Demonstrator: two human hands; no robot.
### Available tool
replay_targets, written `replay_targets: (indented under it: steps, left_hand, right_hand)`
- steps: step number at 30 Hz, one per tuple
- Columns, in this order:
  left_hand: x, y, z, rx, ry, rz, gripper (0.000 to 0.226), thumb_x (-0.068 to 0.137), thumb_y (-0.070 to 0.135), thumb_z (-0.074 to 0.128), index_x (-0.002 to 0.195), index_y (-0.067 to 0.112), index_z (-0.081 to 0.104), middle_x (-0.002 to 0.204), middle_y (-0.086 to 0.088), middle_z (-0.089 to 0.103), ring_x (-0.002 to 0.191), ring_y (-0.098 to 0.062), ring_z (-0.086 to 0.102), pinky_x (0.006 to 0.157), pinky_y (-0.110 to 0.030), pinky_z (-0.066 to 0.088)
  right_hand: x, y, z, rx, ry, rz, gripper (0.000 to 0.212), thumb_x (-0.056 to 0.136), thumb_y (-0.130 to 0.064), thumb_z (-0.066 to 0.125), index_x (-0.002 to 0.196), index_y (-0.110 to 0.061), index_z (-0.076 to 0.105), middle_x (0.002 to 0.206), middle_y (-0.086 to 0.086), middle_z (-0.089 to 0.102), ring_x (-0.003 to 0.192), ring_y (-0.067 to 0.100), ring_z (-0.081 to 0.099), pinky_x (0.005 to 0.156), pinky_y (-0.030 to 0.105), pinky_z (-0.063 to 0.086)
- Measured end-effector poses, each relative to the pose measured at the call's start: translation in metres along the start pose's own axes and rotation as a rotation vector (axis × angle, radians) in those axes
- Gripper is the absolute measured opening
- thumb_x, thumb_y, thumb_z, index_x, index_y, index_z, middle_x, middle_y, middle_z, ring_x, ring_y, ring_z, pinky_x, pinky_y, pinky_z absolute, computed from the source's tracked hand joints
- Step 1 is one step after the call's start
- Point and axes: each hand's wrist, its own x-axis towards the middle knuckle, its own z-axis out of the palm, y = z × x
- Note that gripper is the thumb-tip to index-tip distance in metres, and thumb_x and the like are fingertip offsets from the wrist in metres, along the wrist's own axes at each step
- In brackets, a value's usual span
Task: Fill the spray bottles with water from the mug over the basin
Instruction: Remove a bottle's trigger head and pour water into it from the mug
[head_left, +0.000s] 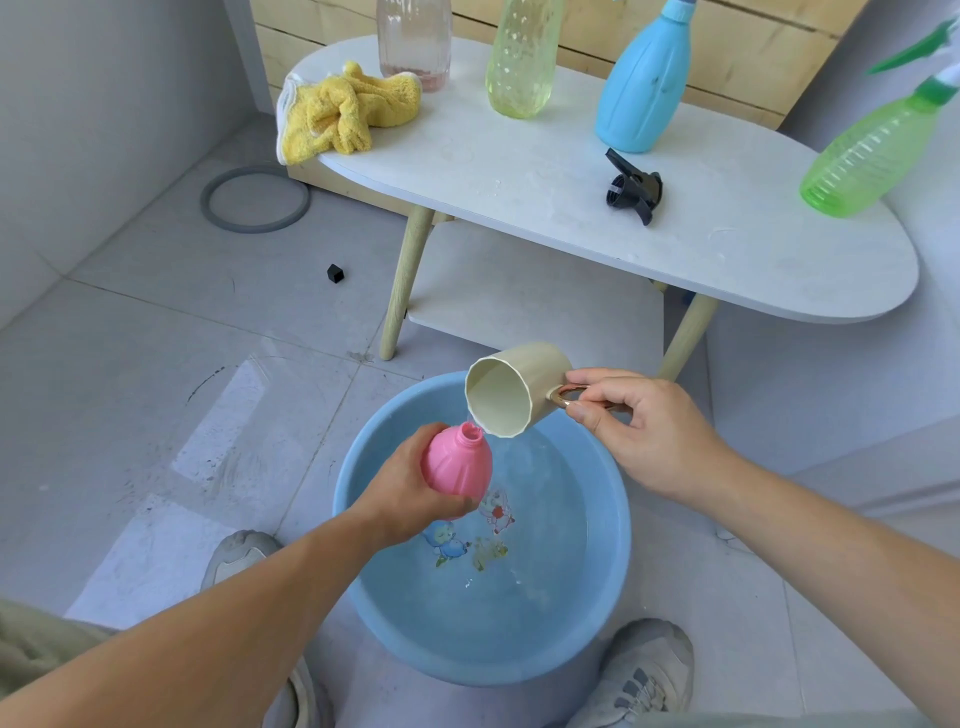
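Two hands busy | left hand (410, 493) grips pink bottle (460, 460), base hidden | right hand (639, 431) pinches mug (511, 389) handle | trickle seemingly faint

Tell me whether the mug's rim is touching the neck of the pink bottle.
Cannot tell. In the head view the tilted mug has its lower rim right beside the open neck of the pink bottle, overlapping it in the picture, so neither contact nor gap shows plainly.

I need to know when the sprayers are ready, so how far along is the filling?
Done: cannot be told; the blue bottle and green bottle on the table have sprayers on. In hand: the left hand holds the pink bottle over the basin while the right hand tips the mug. Left: refit the black spray head.
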Motion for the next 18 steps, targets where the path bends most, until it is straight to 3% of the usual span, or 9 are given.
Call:
replay_targets:
  steps: [12,18]
  left_hand:
    - [-0.0013,0.0016,-0.0003,0.0,0.003,-0.003,0.085,0.062,0.02,0.094,0.131,0.039,0.048,0.119,0.007,0.058,0.102,-0.018,0.063,0.066,-0.025,0.061]
    - [-0.0019,0.0009,0.0002,-0.017,-0.002,-0.011,0.085,0.061,0.02,0.094,0.131,0.036,0.049,0.12,0.004,0.059,0.104,-0.021,0.063,0.066,-0.029,0.063]
  right_hand:
    - [0.0007,-0.0041,-0.0025,-0.087,0.003,-0.077,0.013,0.092,-0.026,0.066,0.086,-0.02,0.076,0.124,-0.012,0.066,0.119,-0.007,0.052,0.097,0.002,0.031]
    - [-0.001,-0.0064,-0.0031,-0.074,0.007,-0.092,0.014,0.092,-0.026,0.066,0.081,-0.02,0.073,0.122,-0.013,0.066,0.121,-0.009,0.049,0.093,0.021,0.04]
